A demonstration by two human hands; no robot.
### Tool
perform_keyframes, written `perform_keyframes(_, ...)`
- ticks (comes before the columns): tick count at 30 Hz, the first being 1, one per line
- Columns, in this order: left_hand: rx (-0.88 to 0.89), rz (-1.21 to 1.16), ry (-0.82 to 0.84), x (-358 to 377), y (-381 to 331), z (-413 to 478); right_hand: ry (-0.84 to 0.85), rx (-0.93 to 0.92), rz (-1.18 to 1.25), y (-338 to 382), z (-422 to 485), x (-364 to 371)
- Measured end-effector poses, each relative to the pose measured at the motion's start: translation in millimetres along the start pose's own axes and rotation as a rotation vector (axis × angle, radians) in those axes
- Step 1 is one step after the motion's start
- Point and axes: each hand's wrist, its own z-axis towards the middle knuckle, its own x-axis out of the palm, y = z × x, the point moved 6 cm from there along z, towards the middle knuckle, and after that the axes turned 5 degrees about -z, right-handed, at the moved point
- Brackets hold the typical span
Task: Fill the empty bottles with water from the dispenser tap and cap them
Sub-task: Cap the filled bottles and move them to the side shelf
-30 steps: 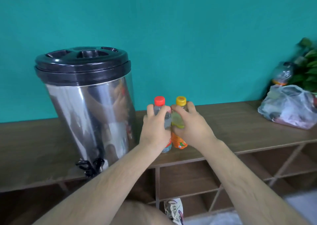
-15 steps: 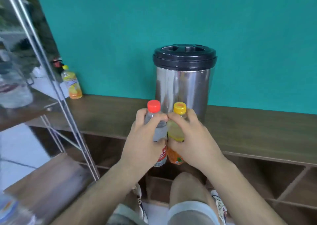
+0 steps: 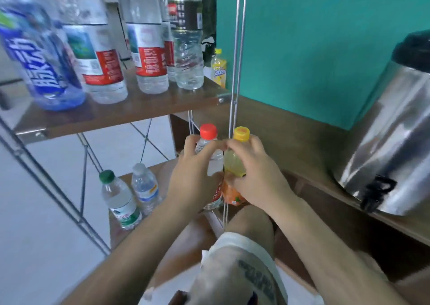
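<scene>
While bottles (image 3: 215, 165) (image 3: 233, 165) touch, both hands (image 3: 193, 181) (image 3: 258, 179) grip them.

Prob. a plain room in a home or small back room, can't tell which: teal painted wall (image 3: 314, 48), pale tiled floor (image 3: 35, 211), low wood-look worktop (image 3: 302, 137) w/ open cubbies (image 3: 337, 223) underneath. Steel drinks dispenser (image 3: 391, 141) w/ black lid & black tap (image 3: 374, 193) sits on the worktop at right. Just beside it stands a light rack of thin metal rods (image 3: 235, 71) w/ brown boards: upper shelf (image 3: 139, 109) crowded w/ several big plastic water bottles (image 3: 100, 64), lower shelf (image 3: 114, 230) w/ two small bottles (image 3: 121, 202), i.e. ordinary shop-bought drinks & cheap flat-pack furniture.
</scene>
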Motion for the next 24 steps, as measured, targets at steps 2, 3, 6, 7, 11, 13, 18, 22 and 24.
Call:
perform_keyframes(2,-0.047,0.062,-0.024,0.6,25.4,-1.3,0.043,-0.010,0.036,2.7,12.4,26.9)
perform_keyframes(3,-0.068,0.091,-0.036,2.1,37.8,-2.3,0.065,-0.017,0.050,3.7,17.6,40.9)
perform_keyframes(6,-0.135,0.156,-0.046,8.9,73.9,-3.7,0.131,-0.030,0.079,5.7,30.7,79.8)
perform_keyframes(7,-0.162,0.168,-0.043,10.9,85.7,-3.1,0.145,-0.038,0.089,6.9,34.5,91.0)
perform_keyframes(11,-0.259,0.164,-0.010,23.3,124.7,-0.2,0.164,-0.041,0.098,6.6,47.4,126.5)
perform_keyframes(13,-0.269,0.165,0.016,31.0,137.4,-0.2,0.174,-0.032,0.084,3.9,51.5,139.9)
perform_keyframes(18,-0.322,0.193,0.023,40.7,161.3,-0.3,0.183,-0.038,0.075,-3.8,61.9,159.8)
perform_keyframes(22,-0.343,0.210,0.031,46.8,170.8,2.8,0.212,-0.074,0.075,-6.5,69.8,174.0)
perform_keyframes(24,-0.374,0.188,0.042,51.5,174.3,4.1,0.221,-0.084,0.067,-6.7,69.9,182.4)
